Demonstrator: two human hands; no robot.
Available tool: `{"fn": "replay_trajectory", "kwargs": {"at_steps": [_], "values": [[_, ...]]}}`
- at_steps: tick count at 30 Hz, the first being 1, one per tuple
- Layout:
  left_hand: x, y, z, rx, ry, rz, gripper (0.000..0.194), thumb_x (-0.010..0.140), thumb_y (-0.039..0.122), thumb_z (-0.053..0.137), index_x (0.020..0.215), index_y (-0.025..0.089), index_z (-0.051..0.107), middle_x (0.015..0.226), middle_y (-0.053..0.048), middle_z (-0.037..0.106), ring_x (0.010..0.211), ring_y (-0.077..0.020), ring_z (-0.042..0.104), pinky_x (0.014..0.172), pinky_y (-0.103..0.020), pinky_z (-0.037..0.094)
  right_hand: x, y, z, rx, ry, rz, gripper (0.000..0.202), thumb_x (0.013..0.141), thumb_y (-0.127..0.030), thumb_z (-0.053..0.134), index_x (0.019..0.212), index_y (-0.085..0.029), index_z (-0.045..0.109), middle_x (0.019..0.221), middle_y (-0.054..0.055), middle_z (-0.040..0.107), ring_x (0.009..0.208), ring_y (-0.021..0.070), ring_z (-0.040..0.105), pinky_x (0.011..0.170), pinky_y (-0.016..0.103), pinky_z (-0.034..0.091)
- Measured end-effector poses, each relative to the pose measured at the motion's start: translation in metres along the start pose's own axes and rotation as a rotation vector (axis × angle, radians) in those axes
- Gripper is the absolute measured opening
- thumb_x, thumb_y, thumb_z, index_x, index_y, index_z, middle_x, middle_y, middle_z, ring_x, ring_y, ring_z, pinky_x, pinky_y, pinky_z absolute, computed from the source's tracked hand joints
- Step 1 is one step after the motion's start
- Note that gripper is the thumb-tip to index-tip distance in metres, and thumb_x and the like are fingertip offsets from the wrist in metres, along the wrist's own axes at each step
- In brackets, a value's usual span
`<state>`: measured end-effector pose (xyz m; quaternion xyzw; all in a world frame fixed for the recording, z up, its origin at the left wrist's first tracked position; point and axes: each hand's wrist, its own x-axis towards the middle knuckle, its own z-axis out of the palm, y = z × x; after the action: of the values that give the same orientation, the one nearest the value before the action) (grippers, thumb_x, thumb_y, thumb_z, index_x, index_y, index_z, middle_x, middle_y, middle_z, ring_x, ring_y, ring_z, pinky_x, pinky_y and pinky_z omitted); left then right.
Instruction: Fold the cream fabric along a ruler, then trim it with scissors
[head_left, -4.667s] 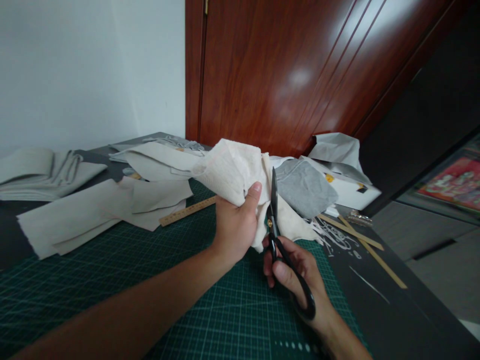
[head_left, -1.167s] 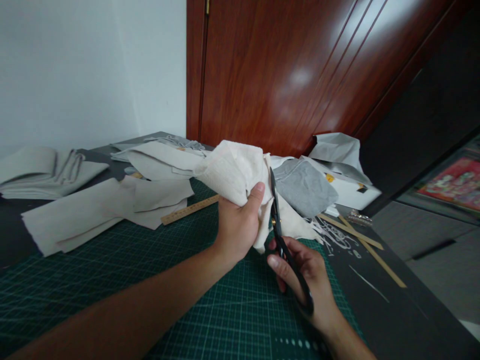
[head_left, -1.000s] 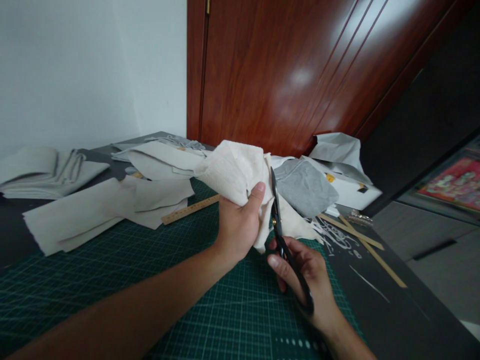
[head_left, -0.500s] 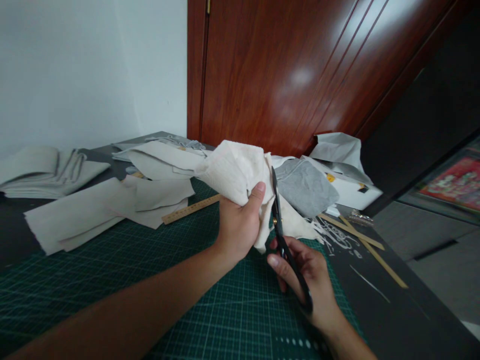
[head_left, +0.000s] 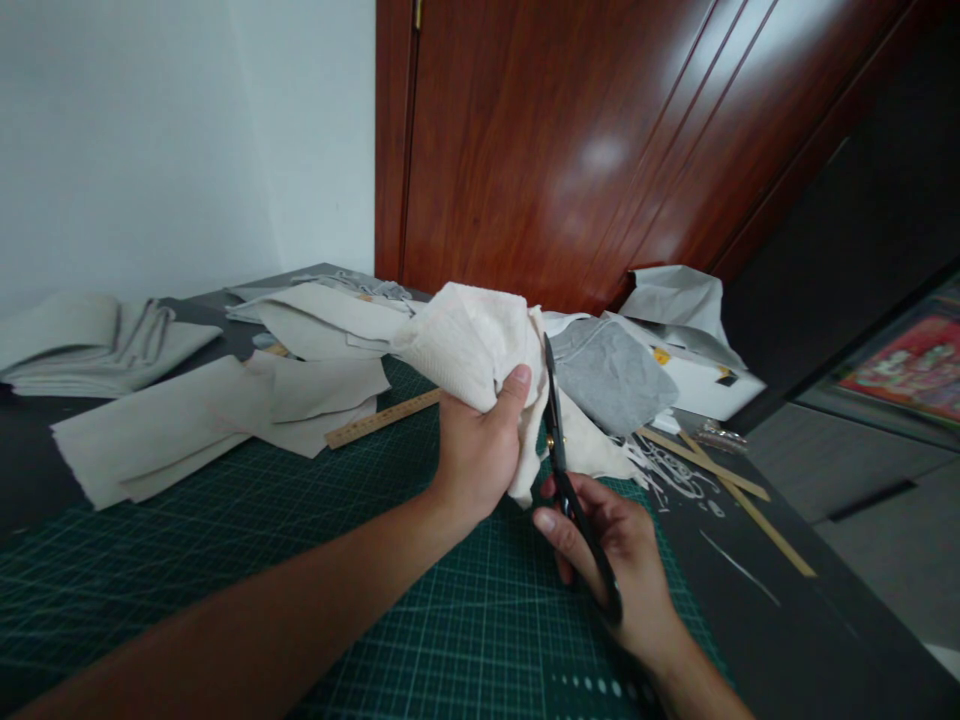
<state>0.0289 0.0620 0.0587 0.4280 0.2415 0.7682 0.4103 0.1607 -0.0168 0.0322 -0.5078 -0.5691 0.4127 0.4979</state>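
My left hand (head_left: pixel 480 455) is closed around a bunched piece of cream fabric (head_left: pixel 472 340), thumb on top, holding it above the cutting mat. A strip of the fabric hangs down on the right of my thumb. In my right hand (head_left: pixel 615 545) are black scissors (head_left: pixel 556 440) with a brass-coloured pivot, blades pointing up and away. The blades lie along the right edge of the fabric and look closed; whether they touch it I cannot tell. My fingers are partly hidden behind the scissor handles.
Under my hands lies a green gridded cutting mat (head_left: pixel 420 620). To the left are cream fabric pieces (head_left: pixel 150 430), a folded stack (head_left: pixel 82 345) and a wooden ruler (head_left: pixel 382 418). On the right lie grey cloth (head_left: pixel 615 375), thin white offcuts (head_left: pixel 679 475) and crossed wooden strips (head_left: pixel 750 510). A brown door (head_left: pixel 540 150) stands behind.
Almost nothing differs. My hands, the cream fabric and the scissors keep nearly the same places, and the scissor handles have shifted only very slightly.
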Motion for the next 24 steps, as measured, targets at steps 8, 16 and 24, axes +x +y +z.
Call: {"fn": "replay_trajectory", "kwargs": {"at_steps": [8,16,24], "values": [[0.000,0.001,0.000,0.003,0.015,-0.029,0.030,0.088,0.038,0.082,0.112,0.022,0.075,0.128,-0.008,0.079,0.130,-0.0249,0.069,0.120,-0.038,0.047,-0.001,0.000,0.000,0.000,0.005,0.005,0.039,0.068,-0.043,0.096,0.089,-0.018,0.074,0.056,-0.007,0.056,0.042,0.0096,0.044,0.039,0.021,0.036],[0.007,0.009,0.003,-0.168,0.013,-0.190,0.032,0.073,0.026,0.088,0.101,0.017,0.076,0.108,-0.009,0.081,0.103,-0.0298,0.076,0.097,-0.043,0.060,0.001,0.002,-0.002,-0.025,-0.001,-0.017,0.038,0.073,-0.044,0.092,0.091,-0.018,0.072,0.056,-0.007,0.055,0.043,0.0094,0.044,0.040,0.021,0.036],[0.028,0.019,-0.007,-0.324,-0.030,-0.653,0.040,0.051,0.007,0.079,0.090,0.014,0.071,0.080,-0.005,0.075,0.070,-0.0254,0.073,0.083,-0.049,0.062,0.002,0.009,0.002,-0.057,-0.041,-0.041,0.035,0.075,-0.043,0.092,0.093,-0.019,0.073,0.060,-0.006,0.057,0.045,0.0096,0.044,0.043,0.023,0.033]]}}
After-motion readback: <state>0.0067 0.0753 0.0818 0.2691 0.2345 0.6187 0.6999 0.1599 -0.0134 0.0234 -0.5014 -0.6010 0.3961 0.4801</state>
